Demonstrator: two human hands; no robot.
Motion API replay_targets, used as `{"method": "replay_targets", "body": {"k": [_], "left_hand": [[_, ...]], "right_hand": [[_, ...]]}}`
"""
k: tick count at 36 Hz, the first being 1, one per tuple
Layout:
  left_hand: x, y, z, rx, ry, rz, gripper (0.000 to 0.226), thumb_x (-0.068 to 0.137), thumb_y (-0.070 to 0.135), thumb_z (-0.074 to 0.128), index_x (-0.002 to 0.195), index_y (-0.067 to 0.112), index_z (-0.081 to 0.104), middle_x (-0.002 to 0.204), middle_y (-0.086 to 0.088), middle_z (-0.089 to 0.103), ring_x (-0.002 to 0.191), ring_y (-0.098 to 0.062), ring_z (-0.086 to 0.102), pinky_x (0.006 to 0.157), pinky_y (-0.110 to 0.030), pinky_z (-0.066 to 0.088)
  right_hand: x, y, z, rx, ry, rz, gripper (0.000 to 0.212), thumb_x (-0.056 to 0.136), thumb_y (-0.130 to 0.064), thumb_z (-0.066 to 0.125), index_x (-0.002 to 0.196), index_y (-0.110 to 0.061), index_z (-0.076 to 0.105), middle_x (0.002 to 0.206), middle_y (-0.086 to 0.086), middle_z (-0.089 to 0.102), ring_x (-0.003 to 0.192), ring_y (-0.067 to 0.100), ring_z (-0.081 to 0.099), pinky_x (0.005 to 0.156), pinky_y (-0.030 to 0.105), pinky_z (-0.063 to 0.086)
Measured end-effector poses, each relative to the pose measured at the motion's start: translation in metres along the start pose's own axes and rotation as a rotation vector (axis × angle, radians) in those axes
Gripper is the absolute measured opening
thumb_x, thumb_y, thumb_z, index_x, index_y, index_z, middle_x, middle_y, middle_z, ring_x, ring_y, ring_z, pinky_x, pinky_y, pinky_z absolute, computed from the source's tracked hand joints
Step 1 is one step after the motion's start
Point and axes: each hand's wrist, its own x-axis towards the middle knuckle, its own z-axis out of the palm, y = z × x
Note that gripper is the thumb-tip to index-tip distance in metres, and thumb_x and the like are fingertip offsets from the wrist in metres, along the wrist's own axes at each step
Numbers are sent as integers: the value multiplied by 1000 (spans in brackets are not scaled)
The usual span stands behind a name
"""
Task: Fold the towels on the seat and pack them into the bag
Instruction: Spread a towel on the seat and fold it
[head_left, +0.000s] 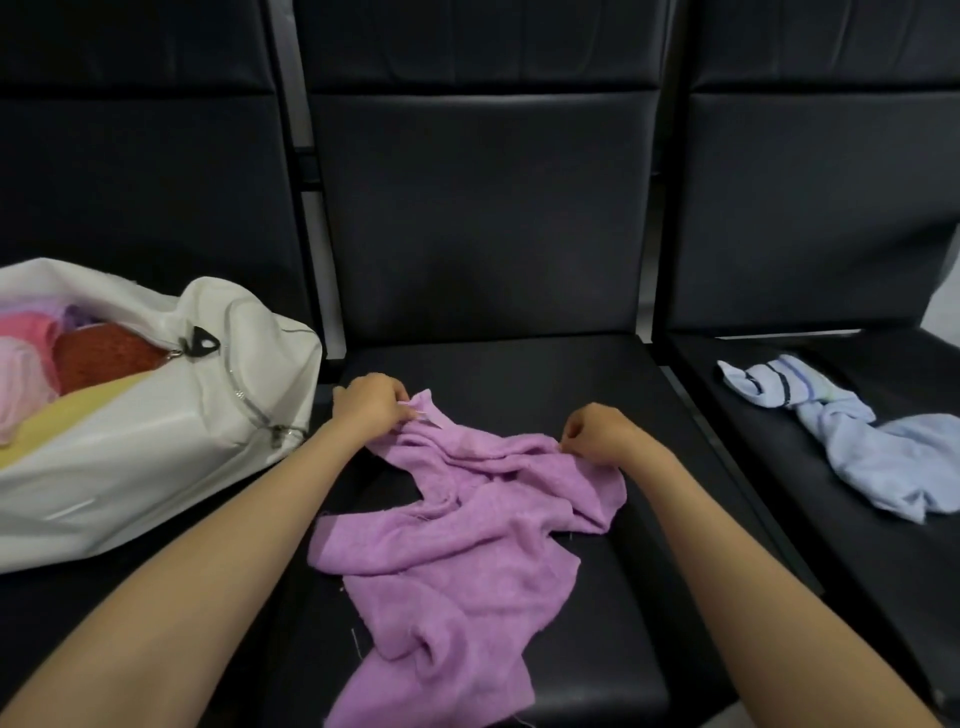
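Purple towel (452, 545) lies crumpled, left hand (371, 408) and right hand (597, 434) pinching the edge between them, guessing it gets pulled flat next.

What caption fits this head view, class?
Left hand and right hand pinch a purple towel between white bag and blue towel.

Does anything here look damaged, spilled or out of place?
Nothing is damaged or spilled. The purple towel lies crumpled on the middle seat, with loose threads at its edges. The blue towel lies crumpled on the right seat.
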Motion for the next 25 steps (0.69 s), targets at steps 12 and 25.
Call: {"method": "replay_targets", "body": {"k": [12,25], "left_hand": [[-56,-23,-71,-808,258,24,8,87,24,69,86,16,67,75,2,62,69,-13,53,67,-27,43],[-124,-33,-106,-629,135,88,6,90,13,63,86,17,63,68,-3,57,55,-14,48,53,-23,38]], "right_hand": [[-36,-2,-35,579,378,-311,13,100,-25,48,90,-16,46,79,-3,54,72,13,48,62,26,39],[-101,5,-31,-240,101,-449,9,82,-22,61,86,-17,55,92,-2,44,87,17,46,64,21,33]]}}
